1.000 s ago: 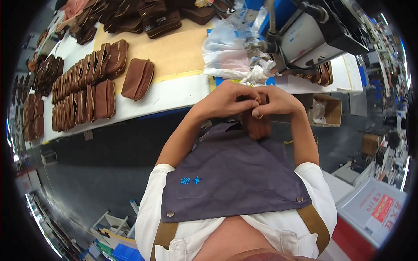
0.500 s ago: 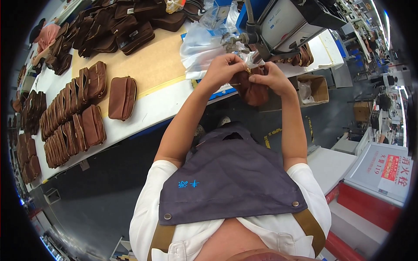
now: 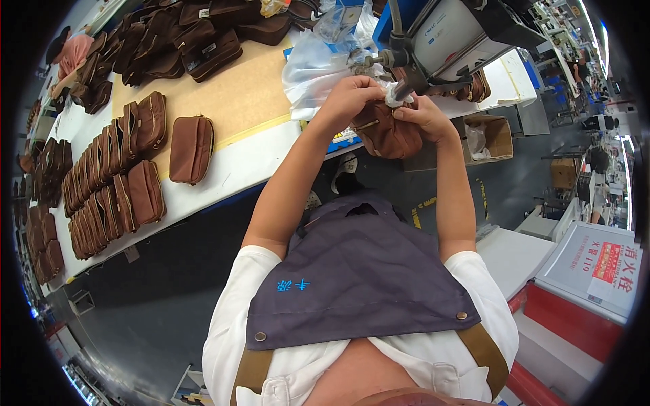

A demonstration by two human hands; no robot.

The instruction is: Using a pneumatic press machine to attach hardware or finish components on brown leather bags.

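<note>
Both hands hold a brown zippered pouch at the head of a bench machine. My left hand pinches the pouch's upper left edge, fingers closed. On the other side, my right hand grips its upper right, the thumb lying on the brown material. Between the hands, a white-wrapped machine part meets the top of the pouch; the exact contact point is hidden. The pouch hangs down past the table's front edge, with a short zipper showing on its left face.
A single brown pouch lies left on the white table, beside rows of similar pouches. Darker bags are heaped behind. Clear plastic lies near the machine. An open cardboard box stands to the right. Another person is far left.
The pouch has turned and spread, so more of its front and the short zipper show. My left hand has shifted slightly up and left. A shoe now shows below the table.
</note>
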